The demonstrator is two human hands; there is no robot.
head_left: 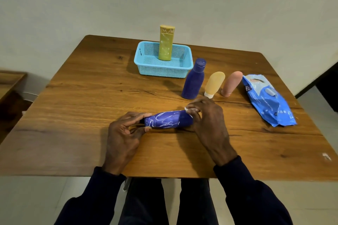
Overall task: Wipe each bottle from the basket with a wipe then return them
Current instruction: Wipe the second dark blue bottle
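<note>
- Near the front edge of the wooden worktop (91,97), both hands hold a purple bottle with white scribbled markings (168,120), lying on its side, long axis running left to right
- Left hand (124,133) is curled around the bottle's left end, thumb and fingers closed on it, back of the hand turned up toward the camera, wrist reaching in from the near edge
- Right hand (206,120) is closed over the bottle's right end, fingers bent down; a small bit of white wipe (190,109) shows pinched under the fingertips against the bottle
- Both forearms, in dark sleeves (256,197), angle inward from the near side
- Far side, centre: a light blue mesh basket (162,71) with a yellow-green bottle (166,44) standing upright inside
- Just right of the basket, a dark blue bottle (193,80) stands on the worktop; beside it to the right a yellow tube (214,83) and a pink tube (231,83) stand cap down, close together
- Farther right lies a blue wipes pack (267,100), flat on the worktop, apart from the tubes
</note>
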